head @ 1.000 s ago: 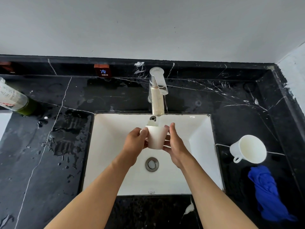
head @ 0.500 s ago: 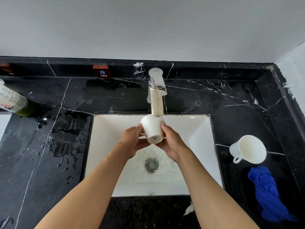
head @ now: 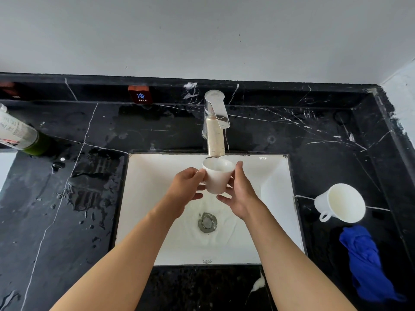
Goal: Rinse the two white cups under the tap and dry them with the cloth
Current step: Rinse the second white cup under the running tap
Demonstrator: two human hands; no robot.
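I am watching both hands holding one white cup [head: 217, 177] over the white sink [head: 155, 176], directly beneath the spout of the chrome tap [head: 215, 122]. The left hand [head: 185, 190] is pinching the cup's left side with thumb and fingers curled in, and the right hand [head: 241, 194] is pressing against its right side with the thumb up by the rim. The cup is sitting mouth up, tilted a little away from me, and water seems to be running into it, though the stream is faint against the white and I cannot be sure. Water is spreading around the drain [head: 207, 222] below.

The second white cup [head: 342, 203] is lying on its side on the black marble counter [head: 67, 221], to the right of the sink, with its mouth facing me and its handle at the lower left. The blue cloth [head: 366, 263] is lying crumpled just in front of that cup. Wet patches are glistening on the counter left of the sink, and a bottle [head: 15, 133] is leaning in at the far left edge.
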